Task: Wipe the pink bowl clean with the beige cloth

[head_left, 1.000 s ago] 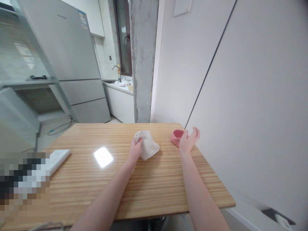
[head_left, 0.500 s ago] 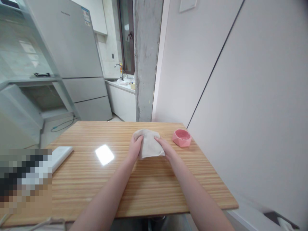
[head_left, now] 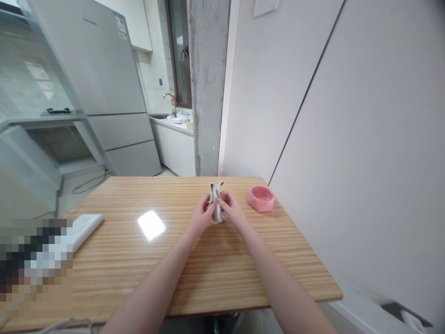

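An off-white cloth (head_left: 216, 214), bunched into upright folds, is held between my two hands over the middle of the wooden table (head_left: 139, 269). My left hand (head_left: 201, 212) grips its left side, thumb pressed against the folds. On the other side, my right hand (head_left: 233, 208) pinches the cloth with thumb and curled fingers. The fingertips behind the folds are partly hidden. To the right of my right hand sits a pink faceted ashtray (head_left: 261, 199), apart from both hands.
At the table's left lies a white power strip (head_left: 86, 228), partly covered by a pixelated patch. A pale wall (head_left: 313, 185) runs along the right. Beyond the far edge stand a grey pillar (head_left: 210, 93), a refrigerator (head_left: 86, 69) and a sink counter (head_left: 174, 144).
The cloth, spread flatter between my hands before, is now folded together into a narrow bunch. My hands have moved closer to each other.
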{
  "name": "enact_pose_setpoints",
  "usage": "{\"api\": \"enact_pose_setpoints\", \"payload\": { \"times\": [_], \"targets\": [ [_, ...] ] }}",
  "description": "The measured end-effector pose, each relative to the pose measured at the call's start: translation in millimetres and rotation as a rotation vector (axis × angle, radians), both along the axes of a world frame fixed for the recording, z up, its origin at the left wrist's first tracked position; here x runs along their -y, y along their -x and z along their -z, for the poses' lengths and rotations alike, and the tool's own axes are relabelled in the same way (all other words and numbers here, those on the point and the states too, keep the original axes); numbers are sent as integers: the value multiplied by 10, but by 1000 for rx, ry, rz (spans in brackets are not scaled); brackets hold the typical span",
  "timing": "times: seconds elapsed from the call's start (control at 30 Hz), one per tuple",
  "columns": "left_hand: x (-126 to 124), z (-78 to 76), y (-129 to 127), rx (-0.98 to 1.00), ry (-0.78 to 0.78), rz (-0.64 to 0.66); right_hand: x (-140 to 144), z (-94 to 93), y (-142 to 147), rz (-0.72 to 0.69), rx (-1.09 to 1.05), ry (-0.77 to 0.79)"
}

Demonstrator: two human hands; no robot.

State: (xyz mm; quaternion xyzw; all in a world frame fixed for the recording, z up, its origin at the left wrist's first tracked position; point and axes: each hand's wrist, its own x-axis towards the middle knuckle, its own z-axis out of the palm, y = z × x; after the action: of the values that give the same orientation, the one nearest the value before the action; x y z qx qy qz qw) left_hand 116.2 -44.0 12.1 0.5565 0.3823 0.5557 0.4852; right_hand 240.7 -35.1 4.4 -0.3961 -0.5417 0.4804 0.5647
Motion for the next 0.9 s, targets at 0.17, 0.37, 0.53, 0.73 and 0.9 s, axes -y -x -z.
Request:
{"api": "enact_pose_setpoints", "payload": {
  "times": [0.17,0.37,0.53,0.73,0.9],
  "targets": [
    [-46,38,48,-82,-19,-83,32,49,21,13,211,-147],
    [-98,55,74,-136,-47,-139,36,88,48,105,272,-181],
    [-200,-55,341,-97,-44,-253,-78,101,-41,201,91,-59],
    [-214,17,367,-38,74,-91,-126,242,64,-34,-96,193],
    [-166,50,215,104,172,113,-44,162,61,-143,-158,180]
  ]
}}
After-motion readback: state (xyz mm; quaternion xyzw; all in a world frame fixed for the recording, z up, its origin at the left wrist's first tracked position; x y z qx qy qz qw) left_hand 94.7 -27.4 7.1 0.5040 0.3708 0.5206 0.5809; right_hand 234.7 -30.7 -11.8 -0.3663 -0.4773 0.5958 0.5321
